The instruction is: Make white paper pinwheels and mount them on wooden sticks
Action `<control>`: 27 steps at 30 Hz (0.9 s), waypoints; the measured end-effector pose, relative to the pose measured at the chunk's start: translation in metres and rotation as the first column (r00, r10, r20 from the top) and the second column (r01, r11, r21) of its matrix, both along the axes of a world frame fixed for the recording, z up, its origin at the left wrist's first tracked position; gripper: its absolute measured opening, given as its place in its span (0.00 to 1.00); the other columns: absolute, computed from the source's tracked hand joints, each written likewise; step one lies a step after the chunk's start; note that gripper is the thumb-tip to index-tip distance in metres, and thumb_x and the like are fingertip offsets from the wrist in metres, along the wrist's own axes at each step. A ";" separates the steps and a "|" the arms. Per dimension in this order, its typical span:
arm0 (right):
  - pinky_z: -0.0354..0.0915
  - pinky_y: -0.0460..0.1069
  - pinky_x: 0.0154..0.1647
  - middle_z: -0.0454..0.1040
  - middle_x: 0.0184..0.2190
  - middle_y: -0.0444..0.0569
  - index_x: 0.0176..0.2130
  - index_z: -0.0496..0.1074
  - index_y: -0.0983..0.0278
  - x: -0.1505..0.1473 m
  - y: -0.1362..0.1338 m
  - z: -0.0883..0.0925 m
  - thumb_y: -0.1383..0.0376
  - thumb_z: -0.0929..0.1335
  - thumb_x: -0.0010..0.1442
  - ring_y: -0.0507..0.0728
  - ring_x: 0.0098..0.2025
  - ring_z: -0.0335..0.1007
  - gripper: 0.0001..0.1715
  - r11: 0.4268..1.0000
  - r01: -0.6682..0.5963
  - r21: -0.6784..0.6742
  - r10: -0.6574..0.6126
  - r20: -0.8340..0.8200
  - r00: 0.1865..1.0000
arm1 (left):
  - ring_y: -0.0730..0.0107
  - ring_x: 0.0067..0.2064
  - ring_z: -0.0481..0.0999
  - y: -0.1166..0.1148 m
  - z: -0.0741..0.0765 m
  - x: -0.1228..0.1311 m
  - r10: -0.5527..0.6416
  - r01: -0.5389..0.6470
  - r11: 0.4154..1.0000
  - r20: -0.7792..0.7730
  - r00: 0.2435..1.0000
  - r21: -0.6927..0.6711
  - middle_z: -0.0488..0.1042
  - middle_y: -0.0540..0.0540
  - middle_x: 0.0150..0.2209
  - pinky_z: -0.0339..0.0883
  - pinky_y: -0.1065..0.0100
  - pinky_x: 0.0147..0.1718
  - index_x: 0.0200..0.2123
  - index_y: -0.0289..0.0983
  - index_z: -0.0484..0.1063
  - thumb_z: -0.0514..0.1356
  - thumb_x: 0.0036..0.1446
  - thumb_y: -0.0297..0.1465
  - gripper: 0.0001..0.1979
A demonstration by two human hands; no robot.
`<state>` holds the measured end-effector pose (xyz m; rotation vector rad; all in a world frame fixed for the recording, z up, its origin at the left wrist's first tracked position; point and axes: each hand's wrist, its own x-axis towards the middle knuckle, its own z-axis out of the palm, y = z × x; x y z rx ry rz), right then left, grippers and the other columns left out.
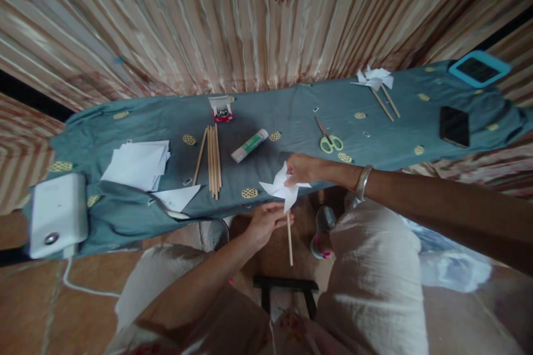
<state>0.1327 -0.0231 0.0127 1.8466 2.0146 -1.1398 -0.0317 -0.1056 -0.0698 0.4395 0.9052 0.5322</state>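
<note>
Centre of frame, slightly below the middle: white paper pinwheel [285,193], mounted at the top of a thin wooden stick [290,244] that points down toward the bottom of the frame. Left hand [266,223], just below the pinwheel: fingers closed around the upper part of the stick. Right hand [300,170], at the pinwheel's upper right side: thumb and fingers pinched on the paper near its middle; exact fingertip contact cannot be told.

Cloth-covered table [291,113] spans the frame. Left part: stack of white paper [135,165], a loose paper piece [179,198] lower right of it, then a group of wooden sticks [214,163] lying roughly upright in the frame. Above these, open red-and-white box [224,112], small contents unclear. Centre: glue tube [250,146], tilted. Right of centre: green-handled scissors [331,143], blades toward upper left. Upper right: two pinwheels on sticks [377,77], side by side; dark phone [453,126] farther right.
</note>
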 end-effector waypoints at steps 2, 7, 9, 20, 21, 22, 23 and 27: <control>0.54 0.44 0.24 0.66 0.17 0.41 0.23 0.77 0.67 0.001 -0.002 -0.001 0.67 0.71 0.45 0.49 0.24 0.61 0.04 1.000 0.007 0.012 -0.008 0.006 1.000 | 0.68 0.28 0.77 0.000 0.000 0.000 0.007 -0.007 1.000 0.003 1.000 -0.016 0.76 0.46 0.25 0.73 0.59 0.40 0.26 0.30 0.76 0.73 0.35 0.28 0.13; 0.55 0.44 0.25 0.71 0.20 0.43 0.25 0.77 0.68 0.007 -0.005 -0.006 0.63 0.71 0.46 0.50 0.26 0.65 0.08 0.998 0.029 0.056 -0.027 -0.040 0.999 | 0.69 0.28 0.77 0.000 0.002 -0.001 0.010 -0.011 0.998 -0.009 1.000 -0.062 0.77 0.46 0.26 0.72 0.61 0.39 0.27 0.31 0.76 0.73 0.36 0.27 0.12; 0.55 0.44 0.25 0.72 0.20 0.44 0.24 0.77 0.68 0.010 -0.004 -0.008 0.64 0.71 0.45 0.51 0.26 0.66 0.09 0.998 0.035 0.056 -0.031 -0.060 0.998 | 0.69 0.29 0.77 0.000 0.003 -0.002 0.010 -0.010 0.998 0.006 1.000 -0.055 0.77 0.46 0.26 0.72 0.61 0.40 0.27 0.31 0.76 0.73 0.36 0.27 0.13; 0.63 0.46 0.29 0.77 0.25 0.46 0.29 0.77 0.69 0.024 -0.018 -0.015 0.60 0.73 0.40 0.52 0.27 0.68 0.16 0.938 0.286 -0.194 -0.344 -0.621 0.705 | 0.71 0.28 0.75 0.007 0.021 -0.003 0.028 -0.026 0.995 -0.016 0.999 0.097 0.76 0.47 0.25 0.72 0.65 0.35 0.26 0.32 0.78 0.75 0.32 0.36 0.18; 0.63 0.46 0.29 0.78 0.27 0.46 0.31 0.78 0.68 0.025 -0.021 -0.012 0.59 0.74 0.40 0.52 0.27 0.69 0.17 0.931 0.312 -0.189 -0.358 -0.639 0.681 | 0.71 0.27 0.75 0.008 0.024 -0.003 0.029 -0.026 0.992 -0.024 0.999 0.125 0.75 0.48 0.25 0.72 0.66 0.35 0.26 0.32 0.78 0.74 0.32 0.37 0.18; 0.63 0.47 0.30 0.78 0.27 0.47 0.32 0.78 0.68 0.025 -0.025 -0.009 0.59 0.74 0.41 0.52 0.28 0.69 0.18 0.924 0.340 -0.174 -0.367 -0.650 0.665 | 0.72 0.27 0.74 0.010 0.028 -0.004 0.030 -0.025 0.989 -0.034 0.999 0.149 0.75 0.48 0.25 0.72 0.67 0.35 0.26 0.32 0.78 0.74 0.32 0.36 0.17; 0.64 0.47 0.30 0.79 0.28 0.48 0.32 0.78 0.68 0.026 -0.028 -0.006 0.58 0.74 0.42 0.52 0.28 0.70 0.18 0.917 0.362 -0.165 -0.376 -0.656 0.654 | 0.72 0.26 0.74 0.012 0.031 -0.004 0.030 -0.022 0.986 -0.042 0.999 0.167 0.75 0.48 0.24 0.72 0.67 0.34 0.26 0.32 0.78 0.74 0.33 0.36 0.16; 0.68 0.50 0.36 0.80 0.31 0.49 0.34 0.79 0.67 0.029 -0.038 -0.002 0.55 0.75 0.43 0.54 0.31 0.73 0.21 0.888 0.421 -0.184 -0.414 -0.719 0.559 | 0.72 0.25 0.74 0.017 0.039 -0.002 0.018 -0.006 0.976 -0.054 0.998 0.218 0.75 0.49 0.23 0.72 0.67 0.32 0.26 0.34 0.78 0.73 0.33 0.32 0.14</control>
